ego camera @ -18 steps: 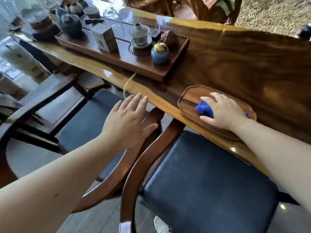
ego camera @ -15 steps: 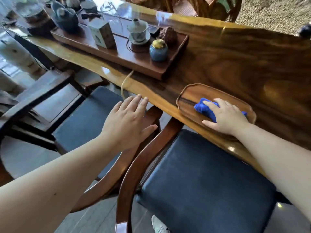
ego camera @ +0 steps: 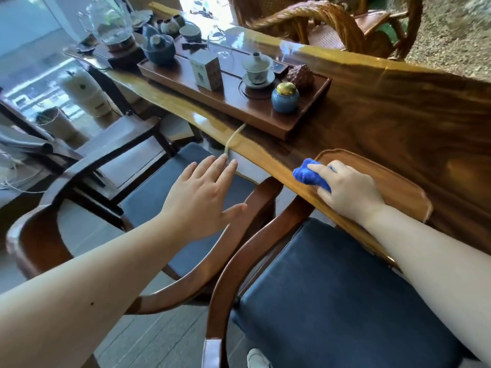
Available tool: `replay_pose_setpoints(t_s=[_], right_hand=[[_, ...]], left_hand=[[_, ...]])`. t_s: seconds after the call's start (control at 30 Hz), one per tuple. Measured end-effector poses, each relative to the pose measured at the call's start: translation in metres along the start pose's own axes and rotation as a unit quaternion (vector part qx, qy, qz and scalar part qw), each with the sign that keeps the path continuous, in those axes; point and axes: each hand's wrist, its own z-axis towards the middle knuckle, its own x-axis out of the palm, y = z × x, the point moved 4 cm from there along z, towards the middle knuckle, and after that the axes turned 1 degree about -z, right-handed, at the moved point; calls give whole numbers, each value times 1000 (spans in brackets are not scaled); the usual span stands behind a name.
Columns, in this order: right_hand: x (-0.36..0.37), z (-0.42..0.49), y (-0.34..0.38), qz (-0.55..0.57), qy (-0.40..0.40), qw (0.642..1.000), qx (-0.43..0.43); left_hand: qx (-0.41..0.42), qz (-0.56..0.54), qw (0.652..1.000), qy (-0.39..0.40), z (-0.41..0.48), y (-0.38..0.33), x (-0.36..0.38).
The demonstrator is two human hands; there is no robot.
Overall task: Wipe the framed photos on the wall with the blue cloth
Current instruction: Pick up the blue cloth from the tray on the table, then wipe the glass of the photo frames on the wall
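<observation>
A crumpled blue cloth (ego camera: 309,175) lies at the left end of a small oval wooden tray (ego camera: 398,187) near the front edge of the long wooden table (ego camera: 398,123). My right hand (ego camera: 348,189) is closed over the cloth, fingers curled around it. My left hand (ego camera: 202,197) hovers open, fingers spread, above the chairs in front of the table and touches nothing. No framed photos or wall are in view.
Two wooden chairs with dark blue cushions, one (ego camera: 345,293) below my right arm and one (ego camera: 170,176) under my left hand, stand against the table. A long tea tray (ego camera: 287,126) carries a blue jar (ego camera: 285,98), lidded cup (ego camera: 257,69), small box (ego camera: 207,70) and teapot (ego camera: 159,47). A rattan chair (ego camera: 332,25) stands behind.
My right hand has closed around the cloth and drawn it left toward the tray's end. The view has tilted up, showing more of the table. My left hand stays open.
</observation>
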Motion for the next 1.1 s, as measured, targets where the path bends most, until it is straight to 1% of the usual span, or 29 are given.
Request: replay_pose_setpoints(t_s=[0.17, 0.2, 0.3, 0.43, 0.57, 0.73, 0.8, 0.9, 1.03, 1.1], right_hand=[[-45, 26, 106, 13, -50, 991, -121], [-58, 31, 136, 17, -60, 986, -152], [-82, 38, 194, 34, -87, 974, -205], [-124, 35, 290, 55, -104, 951, -284], [-170, 13, 388, 84, -137, 921, -355], [-217, -30, 510, 135, -168, 867, -450], [-228, -42, 543, 152, -179, 851, -469], [-240, -63, 600, 180, -200, 819, -507], [-253, -91, 678, 243, -191, 771, -557], [-258, -106, 716, 285, -179, 735, -588]], left_hand=[[-52, 42, 998, -20, -56, 42, -36], [-71, 55, 995, -31, -77, 56, -49], [-108, 75, 990, -46, -117, 79, -75], [-175, 102, 976, -83, -200, 114, -124], [-243, 126, 955, -115, -299, 140, -175], [-324, 164, 920, -145, -428, 152, -231], [-340, 175, 910, -159, -460, 150, -246], [-377, 201, 888, -170, -517, 147, -268], [-435, 252, 848, -168, -586, 138, -296], [-469, 271, 827, -150, -616, 132, -310]])
